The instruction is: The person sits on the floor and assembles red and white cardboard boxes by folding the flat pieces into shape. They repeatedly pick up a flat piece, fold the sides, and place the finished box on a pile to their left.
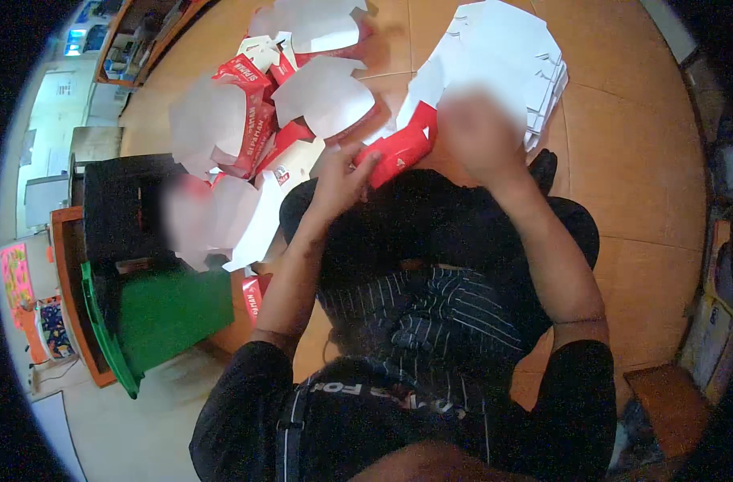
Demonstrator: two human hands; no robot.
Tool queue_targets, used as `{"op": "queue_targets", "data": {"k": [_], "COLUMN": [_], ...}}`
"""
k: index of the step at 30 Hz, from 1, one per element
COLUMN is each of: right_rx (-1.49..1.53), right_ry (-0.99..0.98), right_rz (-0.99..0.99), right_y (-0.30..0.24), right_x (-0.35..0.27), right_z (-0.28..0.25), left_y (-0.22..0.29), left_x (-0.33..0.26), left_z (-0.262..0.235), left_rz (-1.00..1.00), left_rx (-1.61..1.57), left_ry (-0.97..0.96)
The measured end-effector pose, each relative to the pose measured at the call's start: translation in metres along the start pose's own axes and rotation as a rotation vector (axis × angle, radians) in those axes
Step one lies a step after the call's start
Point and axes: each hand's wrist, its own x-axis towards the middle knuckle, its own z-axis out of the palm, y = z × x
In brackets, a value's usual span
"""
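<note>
A red paperboard food box [397,154], partly folded, is held above my crossed legs. My left hand [349,178] grips its near left end, with the thumb lying across the red side. My right hand [483,135] is just to the right of the box, over the edge of a stack of flat white carton blanks [503,48]. Blur hides its fingers, so whether it touches the box or a blank does not show. To the left of the box lies a loose pile of folded red and white boxes [258,120], some with open flaps.
I sit on a tan tiled floor [635,177]. By my left side stand a green bin [169,325] and a black box-like object [125,209]. A wooden shelf [137,44] rises at the far left. A brown box-like object [671,410] sits at the lower right.
</note>
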Motion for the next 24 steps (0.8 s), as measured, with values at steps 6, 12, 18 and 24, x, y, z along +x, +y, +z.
{"op": "queue_targets", "data": {"k": [6,12,18,24], "right_rx": [-0.042,0.236,0.145,0.246], "right_ry": [-0.098,0.055,0.026,-0.298], "right_rz": [0.174,0.202,-0.09,-0.199], "right_y": [0.037,0.053,0.023,0.027], "right_x": [-0.01,-0.01,-0.01,-0.015], "right_z": [0.06,0.094,0.079,0.076], "left_y": [0.012,-0.029,-0.031,-0.019], "left_x": [-0.009,0.005,-0.005,-0.014], "left_z": [0.006,0.008,0.012,0.011], "left_rz": [0.036,0.205,0.064,0.091], "left_rx": [0.005,0.188,0.052,-0.119], "left_ry": [0.061,0.265,0.03,-0.105]}}
